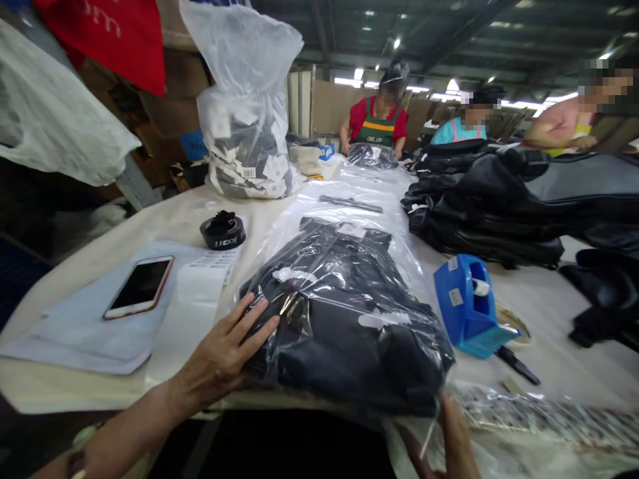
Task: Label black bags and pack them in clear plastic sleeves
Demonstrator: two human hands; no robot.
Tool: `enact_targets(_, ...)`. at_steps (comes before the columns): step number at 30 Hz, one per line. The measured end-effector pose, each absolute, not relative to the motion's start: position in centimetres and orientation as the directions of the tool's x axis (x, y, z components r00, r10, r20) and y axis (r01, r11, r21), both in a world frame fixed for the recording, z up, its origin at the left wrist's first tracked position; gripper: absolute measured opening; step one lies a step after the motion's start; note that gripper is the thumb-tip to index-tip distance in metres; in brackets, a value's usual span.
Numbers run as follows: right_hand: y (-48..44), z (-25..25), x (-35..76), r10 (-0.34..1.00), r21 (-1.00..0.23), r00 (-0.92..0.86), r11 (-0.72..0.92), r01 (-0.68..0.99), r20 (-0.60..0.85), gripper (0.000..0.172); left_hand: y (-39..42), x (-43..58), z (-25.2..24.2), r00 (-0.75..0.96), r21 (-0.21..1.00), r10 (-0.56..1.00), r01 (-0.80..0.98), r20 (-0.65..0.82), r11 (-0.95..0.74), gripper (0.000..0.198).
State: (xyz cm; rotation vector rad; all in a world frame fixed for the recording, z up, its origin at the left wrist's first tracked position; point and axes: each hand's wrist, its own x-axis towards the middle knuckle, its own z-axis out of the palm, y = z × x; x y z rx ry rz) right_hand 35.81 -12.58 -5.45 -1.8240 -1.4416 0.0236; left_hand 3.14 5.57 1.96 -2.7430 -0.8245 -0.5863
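Note:
A black folded item, perhaps a soft bag, lies inside a clear plastic bag at the table's front edge. A white label shows at its far end. My left hand rests on the near left side of the plastic, fingers stretched out and apart. At the near right corner, my right hand has the edge of the plastic bag between thumb and fingers; its fingertips are partly hidden. More clear plastic bags lie flat beneath and beyond the item.
To the left are a phone, label sheets and a black tape roll. Behind stands a full plastic sack. A blue tape dispenser and piled black goods are right. Several people work across the table.

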Motion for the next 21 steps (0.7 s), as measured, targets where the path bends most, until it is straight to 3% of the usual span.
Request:
enact_targets(3, -9.8, -4.8, 36.4, 0.788, -0.662, 0.44, -0.057, 0.748, 0.43, 0.058, 6.4, 5.2, 1.3, 0.718, -0.104, 0.49, 0.609, 0.495, -0.786, 0.064)
enact_targets(8, -7.0, -3.0, 38.8, 0.776, -0.761, 0.516, -0.073, 0.644, 0.362, 0.06, 4.2, 8.4, 1.6, 0.594, -0.115, 0.536, 0.727, 0.6, -0.677, 0.054)
enact_targets(10, -7.2, -3.1, 39.0, 0.757, -0.802, 0.578, -0.124, 0.585, 0.305, 0.063, 2.1, 9.4, 1.4, 0.67, -0.164, 0.392, 0.609, 0.631, -0.776, 0.046)
enact_targets(13, -8.2, -4.2, 38.5, 0.664, -0.871, 0.707, -0.171, 0.461, 0.243, 0.065, -0.2, 11.6, 0.4, 0.838, -0.197, 0.057, 0.193, 0.542, -0.961, 0.034)
enact_targets(15, -8.8, -4.8, 38.1, 0.628, -0.929, 0.751, -0.119, 0.351, 0.204, 0.062, -0.3, 13.4, -0.4, 0.825, -0.196, 0.034, 0.173, 0.564, -0.965, 0.034)
enact_targets(18, -9.3, -5.0, 37.8, 0.654, -0.969, 0.736, -0.019, 0.245, 0.173, 0.054, 0.8, 15.6, -0.8, 0.85, -0.362, -0.009, 0.215, 0.527, -0.907, 0.035)
enact_targets(21, -9.5, -4.0, 37.9, 0.631, -0.96, 0.744, 0.005, 0.28, 0.221, 0.05, 1.7, 16.8, -0.7, 0.894, -0.526, -0.052, 0.214, 0.444, -0.823, 0.039)
